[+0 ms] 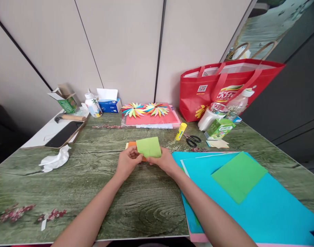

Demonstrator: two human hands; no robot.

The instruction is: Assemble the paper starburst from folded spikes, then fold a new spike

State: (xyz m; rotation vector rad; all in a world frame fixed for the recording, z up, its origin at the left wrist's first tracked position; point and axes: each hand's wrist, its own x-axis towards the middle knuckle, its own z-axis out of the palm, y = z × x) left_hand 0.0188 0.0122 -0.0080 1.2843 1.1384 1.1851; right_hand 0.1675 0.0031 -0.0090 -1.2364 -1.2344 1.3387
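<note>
Between my two hands is a light green sheet of paper (149,146), raised a little and tilted toward me. My left hand (129,160) pinches its lower left corner between thumb and fingers. At the lower right corner, my right hand (163,160) grips it with the thumb in front and the fingers behind. Orange paper (132,144) shows behind the green sheet, with a pale yellow edge at its left; whether my fingers also hold it I cannot tell. Beyond the hands stand a yellow glue stick (181,131) and black-handled scissors (192,140).
Large blue sheets (205,178) with a green square (239,177) lie at right. Two folded-paper stars (157,109) rest on red paper at the back. A red bag (195,92), bottle and green box (220,129) stand back right. Crumpled tissue (55,159), phone (64,133) and hammer (69,117) lie left.
</note>
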